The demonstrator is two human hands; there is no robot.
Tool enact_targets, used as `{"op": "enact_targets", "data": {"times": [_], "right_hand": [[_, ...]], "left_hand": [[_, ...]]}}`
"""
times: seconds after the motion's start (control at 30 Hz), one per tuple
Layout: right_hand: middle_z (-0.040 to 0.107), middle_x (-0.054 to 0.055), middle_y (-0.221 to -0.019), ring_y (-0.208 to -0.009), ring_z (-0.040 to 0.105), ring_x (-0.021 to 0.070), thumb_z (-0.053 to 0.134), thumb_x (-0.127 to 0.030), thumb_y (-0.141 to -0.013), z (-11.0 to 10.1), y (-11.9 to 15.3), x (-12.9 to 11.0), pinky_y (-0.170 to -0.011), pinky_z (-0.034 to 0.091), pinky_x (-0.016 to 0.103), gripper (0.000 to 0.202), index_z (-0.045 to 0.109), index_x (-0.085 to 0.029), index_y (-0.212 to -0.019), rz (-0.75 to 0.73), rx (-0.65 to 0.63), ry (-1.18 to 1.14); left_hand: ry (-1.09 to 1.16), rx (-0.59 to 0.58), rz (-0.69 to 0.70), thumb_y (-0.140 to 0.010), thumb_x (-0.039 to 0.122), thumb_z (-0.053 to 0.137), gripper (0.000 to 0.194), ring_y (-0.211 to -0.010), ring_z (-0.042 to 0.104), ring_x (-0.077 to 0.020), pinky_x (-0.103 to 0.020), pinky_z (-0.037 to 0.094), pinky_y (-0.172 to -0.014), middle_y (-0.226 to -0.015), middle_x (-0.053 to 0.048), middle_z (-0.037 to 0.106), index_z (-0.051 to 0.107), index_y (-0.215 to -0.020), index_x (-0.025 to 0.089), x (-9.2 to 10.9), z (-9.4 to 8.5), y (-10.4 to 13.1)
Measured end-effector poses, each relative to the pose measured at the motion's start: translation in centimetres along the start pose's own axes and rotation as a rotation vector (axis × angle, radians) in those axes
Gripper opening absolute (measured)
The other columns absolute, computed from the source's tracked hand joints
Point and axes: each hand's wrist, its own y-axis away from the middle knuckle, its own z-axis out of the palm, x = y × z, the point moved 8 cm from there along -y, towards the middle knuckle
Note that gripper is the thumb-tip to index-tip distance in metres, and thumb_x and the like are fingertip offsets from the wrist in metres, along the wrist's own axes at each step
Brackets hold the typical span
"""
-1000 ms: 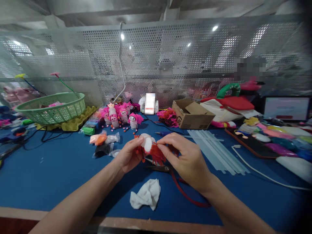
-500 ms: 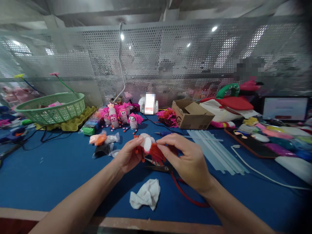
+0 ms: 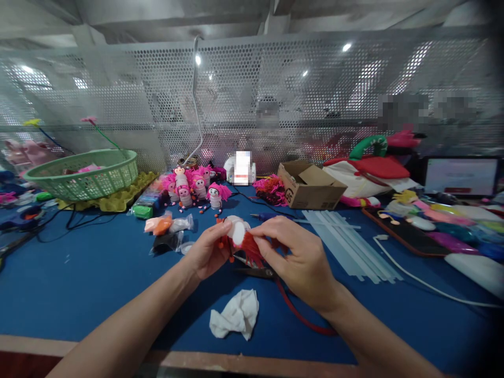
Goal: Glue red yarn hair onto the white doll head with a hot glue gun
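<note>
A small doll (image 3: 238,233) with a white round head and orange-red yarn hair (image 3: 252,249) is held above the blue table. My left hand (image 3: 208,249) is closed around its left side, the thumb near the white part. The thumb and forefinger of my right hand (image 3: 301,260) pinch the red yarn at the doll's right side. Just below the doll lie scissors (image 3: 258,272) with red handles, partly hidden by my right hand. A crumpled white cloth (image 3: 236,315) is nearer the table's front edge.
Behind my hands stand several pink-haired dolls (image 3: 215,197) and a cardboard box (image 3: 311,186). Pale glue sticks (image 3: 350,244) lie at the right, with a white cable (image 3: 413,281). A green basket (image 3: 86,178) is at the left; clay packets (image 3: 163,224) lie nearer.
My right hand has shifted slightly left along the red yarn, its fingers closer to the doll's head. My left hand and the doll look almost unmoved.
</note>
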Motion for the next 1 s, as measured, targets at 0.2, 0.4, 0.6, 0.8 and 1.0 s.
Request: {"op": "enact_targets", "data": {"times": [0.2, 0.4, 0.6, 0.8, 1.0], "right_hand": [[0.061, 0.005, -0.073, -0.07, 0.057, 0.014, 0.049, -0.008, -0.078, -0.1, 0.0, -0.5, -0.064, 0.049, 0.029, 0.016, 0.062, -0.017, -0.083, -0.063, 0.007, 0.065], [0.06, 0.007, -0.078, -0.074, 0.056, 0.0151, 0.05, -0.007, -0.078, 0.1, 0.1, -0.7, -0.066, 0.049, 0.029, 0.018, 0.063, -0.016, -0.086, -0.113, 0.002, 0.15], [0.059, 0.007, -0.081, -0.074, 0.055, 0.0158, 0.048, -0.008, -0.078, 0.0, 0.1, -1.1, -0.064, 0.049, 0.03, 0.022, 0.064, -0.019, -0.087, -0.149, -0.007, 0.222], [0.058, 0.008, -0.086, -0.079, 0.055, 0.0173, 0.05, -0.007, -0.076, -0.2, 0.2, -1.1, -0.067, 0.049, 0.032, 0.024, 0.063, -0.02, -0.091, -0.151, 0.028, 0.224], [0.057, 0.009, -0.089, -0.081, 0.055, 0.0181, 0.053, -0.006, -0.073, -0.4, 0.2, -1.1, -0.066, 0.049, 0.031, 0.023, 0.065, -0.017, -0.089, -0.135, 0.057, 0.168]], "left_hand": [[-0.002, -0.019, 0.007, -0.072, 0.019, 0.06, 0.015, -0.066, 0.061, -0.0111, -0.019, 0.048, -0.063, -0.076, -0.004, 0.067, 0.064, -0.084, 0.011, 0.0, 0.0, 0.0], [0.004, -0.03, 0.006, -0.071, 0.02, 0.06, 0.016, -0.065, 0.061, -0.0105, -0.018, 0.048, -0.062, -0.075, -0.004, 0.067, 0.065, -0.084, 0.011, 0.0, 0.0, -0.1], [0.01, -0.012, -0.003, -0.071, 0.02, 0.061, 0.016, -0.062, 0.061, -0.01, -0.017, 0.048, -0.059, -0.073, -0.003, 0.067, 0.064, -0.084, 0.011, 0.0, 0.0, 0.0], [0.003, 0.001, -0.002, -0.07, 0.02, 0.062, 0.016, -0.06, 0.06, -0.0099, -0.018, 0.048, -0.059, -0.071, -0.003, 0.066, 0.064, -0.083, 0.011, 0.1, 0.0, 0.1], [0.004, -0.013, 0.0, -0.07, 0.02, 0.061, 0.016, -0.058, 0.059, -0.0094, -0.018, 0.048, -0.058, -0.069, -0.003, 0.066, 0.064, -0.083, 0.011, 0.1, 0.1, 0.1]]}}
